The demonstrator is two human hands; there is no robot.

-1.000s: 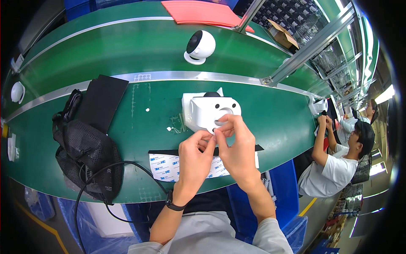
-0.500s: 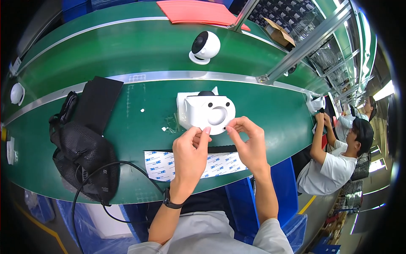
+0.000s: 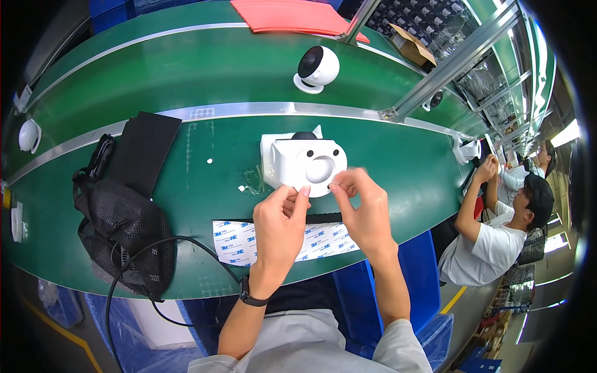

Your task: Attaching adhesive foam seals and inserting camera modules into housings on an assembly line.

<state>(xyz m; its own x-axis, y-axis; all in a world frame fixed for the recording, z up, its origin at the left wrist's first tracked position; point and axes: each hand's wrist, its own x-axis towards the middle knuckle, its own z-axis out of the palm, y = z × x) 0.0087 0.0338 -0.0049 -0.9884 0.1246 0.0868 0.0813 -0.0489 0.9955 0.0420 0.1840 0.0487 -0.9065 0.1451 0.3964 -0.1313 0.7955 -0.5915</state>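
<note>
A white camera (image 3: 290,163) lies on the green table, its flat round base (image 3: 319,190) facing up. The base has a round recess, and small black round pads (image 3: 335,152) sit near its rim. My left hand (image 3: 281,221) is closed, thumb resting on the base's near edge. My right hand (image 3: 359,208) has its thumb and forefinger drawn together at another small black pad (image 3: 329,186) on the base's near right; the fingers are slightly blurred. Under my wrists lies a sheet with printed white backing (image 3: 235,241) and a black far edge.
At the left are a black mesh bag (image 3: 127,230), a black flat sheet (image 3: 144,149) and a black cable (image 3: 186,239). Beyond a metal rail, a conveyor (image 3: 205,78) carries white cameras (image 3: 320,67). A co-worker (image 3: 491,233) sits at the right. Blue bins (image 3: 415,273) stand below the table edge.
The white cameras on the conveyor have shifted right. My right fingers have moved slightly at the black pad, while my left hand stays put. The co-worker's hands have risen.
</note>
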